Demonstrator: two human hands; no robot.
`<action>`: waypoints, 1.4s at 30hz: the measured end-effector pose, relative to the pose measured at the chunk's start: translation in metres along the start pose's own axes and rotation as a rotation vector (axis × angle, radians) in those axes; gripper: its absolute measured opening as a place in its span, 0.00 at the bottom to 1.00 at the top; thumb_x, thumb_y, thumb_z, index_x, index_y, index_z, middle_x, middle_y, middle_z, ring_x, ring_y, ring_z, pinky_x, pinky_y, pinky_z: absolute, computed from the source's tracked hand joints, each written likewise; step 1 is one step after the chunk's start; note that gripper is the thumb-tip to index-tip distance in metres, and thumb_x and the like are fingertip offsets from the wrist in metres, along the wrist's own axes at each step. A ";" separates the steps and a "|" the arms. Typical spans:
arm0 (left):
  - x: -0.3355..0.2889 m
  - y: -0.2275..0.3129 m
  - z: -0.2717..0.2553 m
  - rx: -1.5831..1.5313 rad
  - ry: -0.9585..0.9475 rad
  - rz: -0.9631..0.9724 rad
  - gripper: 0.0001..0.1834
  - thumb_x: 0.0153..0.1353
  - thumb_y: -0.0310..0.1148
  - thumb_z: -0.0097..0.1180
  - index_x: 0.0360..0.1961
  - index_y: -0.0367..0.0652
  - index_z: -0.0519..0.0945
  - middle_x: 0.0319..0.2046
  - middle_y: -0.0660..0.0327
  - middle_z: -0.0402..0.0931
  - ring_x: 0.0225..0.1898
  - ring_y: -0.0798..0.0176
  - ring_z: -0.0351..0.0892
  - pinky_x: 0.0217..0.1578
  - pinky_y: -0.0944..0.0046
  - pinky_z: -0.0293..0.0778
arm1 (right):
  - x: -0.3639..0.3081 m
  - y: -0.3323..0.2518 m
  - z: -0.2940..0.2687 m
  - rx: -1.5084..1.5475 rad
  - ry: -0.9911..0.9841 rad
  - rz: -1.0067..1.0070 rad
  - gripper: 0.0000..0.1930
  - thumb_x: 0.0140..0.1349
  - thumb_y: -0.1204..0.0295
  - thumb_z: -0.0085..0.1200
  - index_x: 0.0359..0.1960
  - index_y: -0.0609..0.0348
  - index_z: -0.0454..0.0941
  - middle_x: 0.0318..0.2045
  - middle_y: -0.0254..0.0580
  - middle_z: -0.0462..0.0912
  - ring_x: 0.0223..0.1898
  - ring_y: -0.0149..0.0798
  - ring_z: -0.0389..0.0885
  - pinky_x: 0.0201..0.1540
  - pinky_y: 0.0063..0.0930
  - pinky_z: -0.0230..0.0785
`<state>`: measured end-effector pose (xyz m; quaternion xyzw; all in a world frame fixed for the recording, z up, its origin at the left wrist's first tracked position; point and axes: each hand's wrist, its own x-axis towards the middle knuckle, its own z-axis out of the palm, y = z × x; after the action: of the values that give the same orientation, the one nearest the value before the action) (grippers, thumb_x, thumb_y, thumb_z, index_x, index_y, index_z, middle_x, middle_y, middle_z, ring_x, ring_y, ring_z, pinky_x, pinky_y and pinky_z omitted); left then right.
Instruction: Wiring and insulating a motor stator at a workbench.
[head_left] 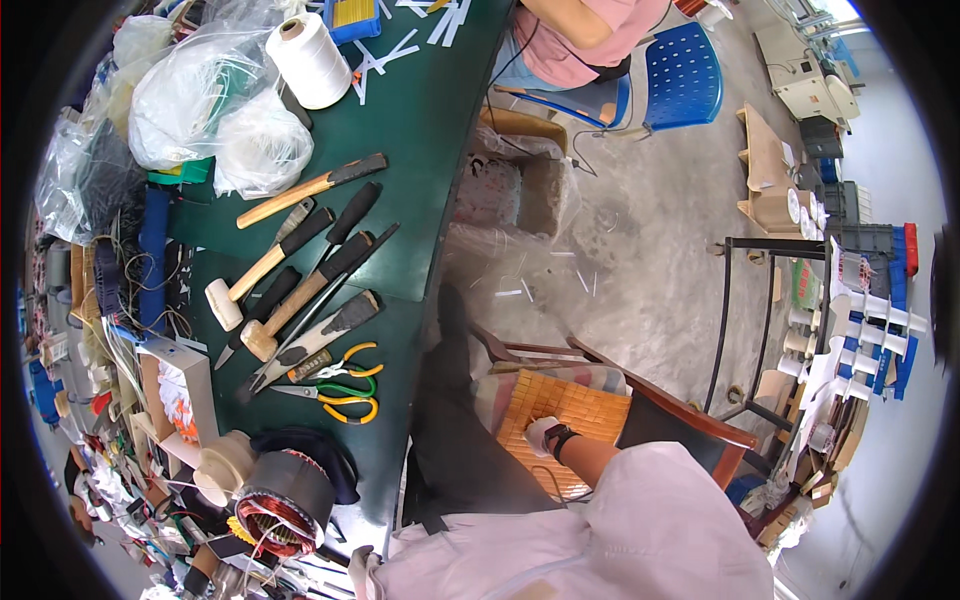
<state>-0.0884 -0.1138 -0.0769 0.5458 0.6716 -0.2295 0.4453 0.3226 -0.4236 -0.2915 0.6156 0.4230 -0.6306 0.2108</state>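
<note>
My right hand [543, 437], in a pale glove with a dark watch on the wrist, is over the bamboo seat mat [590, 400] of a wooden chair. Its fingers look bunched, but whether they grip the mat cannot be made out. My left hand [364, 568], also gloved, is low beside the green table's near end, mostly hidden by my sleeve and clothing. Nearest to it on the table is a motor stator [285, 500] with copper windings, lying on its side. Yellow-handled pliers [350, 360] and green-and-yellow scissors [345, 397] lie farther up.
Several hammers and mallets [285, 255] lie across the green table [400, 130]. A white thread cone [310, 60] and plastic bags [200, 90] are at the far left. Another person [590, 40] sits beyond, near a blue chair [685, 75]. A black metal frame [722, 330] stands right.
</note>
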 end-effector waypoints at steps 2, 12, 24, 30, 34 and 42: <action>0.008 -0.020 0.002 0.023 -0.013 0.023 0.14 0.67 0.31 0.58 0.49 0.33 0.84 0.38 0.52 0.87 0.40 0.59 0.87 0.46 0.60 0.81 | -0.002 0.005 0.012 0.093 -0.016 0.004 0.22 0.59 0.71 0.60 0.57 0.50 0.86 0.50 0.46 0.90 0.54 0.53 0.88 0.52 0.47 0.82; 0.025 0.010 0.004 0.122 0.040 0.371 0.22 0.69 0.41 0.59 0.59 0.40 0.79 0.46 0.40 0.84 0.47 0.40 0.85 0.50 0.46 0.77 | -0.045 0.079 -0.102 0.279 0.553 0.028 0.22 0.64 0.56 0.59 0.49 0.63 0.85 0.49 0.59 0.87 0.53 0.62 0.85 0.57 0.51 0.77; -0.046 0.164 0.045 -0.080 0.179 0.220 0.20 0.73 0.41 0.56 0.58 0.38 0.79 0.45 0.36 0.84 0.45 0.36 0.83 0.50 0.46 0.77 | -0.204 0.045 -0.515 0.270 1.230 -0.350 0.17 0.62 0.64 0.64 0.49 0.60 0.81 0.42 0.54 0.84 0.48 0.57 0.84 0.52 0.48 0.77; -0.092 0.252 0.067 -0.179 0.234 0.140 0.20 0.73 0.41 0.56 0.58 0.38 0.78 0.45 0.36 0.84 0.45 0.35 0.83 0.50 0.45 0.77 | -0.223 -0.013 -0.706 -0.051 1.471 -0.337 0.26 0.58 0.61 0.70 0.54 0.59 0.77 0.47 0.53 0.81 0.48 0.56 0.85 0.50 0.48 0.79; -0.109 0.293 0.076 -0.216 0.295 0.203 0.20 0.73 0.40 0.55 0.58 0.37 0.78 0.45 0.36 0.83 0.45 0.34 0.83 0.50 0.45 0.77 | -0.217 -0.044 -0.758 -0.234 1.336 -0.239 0.31 0.55 0.57 0.70 0.58 0.57 0.75 0.53 0.55 0.79 0.52 0.59 0.84 0.52 0.51 0.81; -0.081 0.403 0.046 -0.368 0.356 0.539 0.12 0.67 0.29 0.58 0.47 0.34 0.84 0.38 0.51 0.87 0.42 0.57 0.88 0.47 0.59 0.81 | -0.235 -0.041 -0.756 -0.190 1.250 -0.371 0.30 0.57 0.59 0.69 0.57 0.62 0.75 0.50 0.61 0.80 0.50 0.61 0.86 0.52 0.54 0.81</action>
<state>0.3060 -0.0725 0.0405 0.6451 0.6009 0.1191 0.4567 0.7781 0.1384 0.0319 0.7614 0.6187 -0.1402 -0.1336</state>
